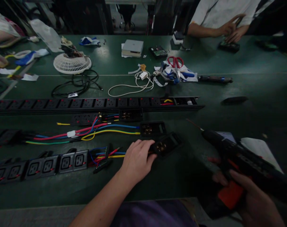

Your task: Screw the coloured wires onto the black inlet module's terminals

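My left hand (138, 159) rests palm down on the green table, fingers curled against a small black socket module (165, 145) with brass terminals, where red, blue and yellow wires (109, 153) end. My right hand (249, 195) grips a black and orange electric screwdriver (230, 154) at the lower right, its thin bit (194, 124) pointing up-left, clear of the module. A second open module (152, 128) with coloured wires lies just beyond.
A long black power strip (98, 103) spans the table. A row of grey sockets (39, 165) sits at lower left. Farther back lie a fan grille (72, 64), black cable, a white cable (131, 86), red scissors (175, 61), a white box (133, 47). Another person's hands (230, 30) work at top right.
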`<action>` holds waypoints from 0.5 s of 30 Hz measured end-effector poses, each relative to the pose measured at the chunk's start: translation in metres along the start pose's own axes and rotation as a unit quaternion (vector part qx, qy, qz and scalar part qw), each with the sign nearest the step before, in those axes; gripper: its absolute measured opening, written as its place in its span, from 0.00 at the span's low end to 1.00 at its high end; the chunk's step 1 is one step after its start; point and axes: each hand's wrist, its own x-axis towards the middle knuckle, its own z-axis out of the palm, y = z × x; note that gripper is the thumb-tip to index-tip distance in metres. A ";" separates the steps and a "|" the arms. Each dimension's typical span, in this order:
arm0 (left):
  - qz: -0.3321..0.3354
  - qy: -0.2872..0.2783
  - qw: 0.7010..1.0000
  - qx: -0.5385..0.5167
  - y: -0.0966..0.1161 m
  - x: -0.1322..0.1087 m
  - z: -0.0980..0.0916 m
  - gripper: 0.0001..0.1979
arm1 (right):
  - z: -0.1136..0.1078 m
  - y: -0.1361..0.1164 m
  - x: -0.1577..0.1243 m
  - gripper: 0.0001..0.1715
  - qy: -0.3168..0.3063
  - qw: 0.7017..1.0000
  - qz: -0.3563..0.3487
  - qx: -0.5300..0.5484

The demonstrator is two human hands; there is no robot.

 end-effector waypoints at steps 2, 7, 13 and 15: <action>-0.003 0.004 1.000 0.012 0.000 0.000 0.001 0.17 | 0.010 0.005 0.004 0.35 -0.006 1.000 -0.001 0.011; -0.005 -0.004 0.999 0.045 -0.001 0.001 0.003 0.14 | 0.026 0.012 0.014 0.32 -0.048 0.998 -0.007 0.030; -0.023 -0.037 0.998 0.035 0.002 0.002 -0.001 0.11 | 0.033 0.020 0.017 0.35 -0.082 0.996 0.025 0.038; -0.036 -0.046 0.998 0.012 0.004 0.003 -0.003 0.11 | 0.037 0.021 0.013 0.36 -0.088 0.995 0.033 0.036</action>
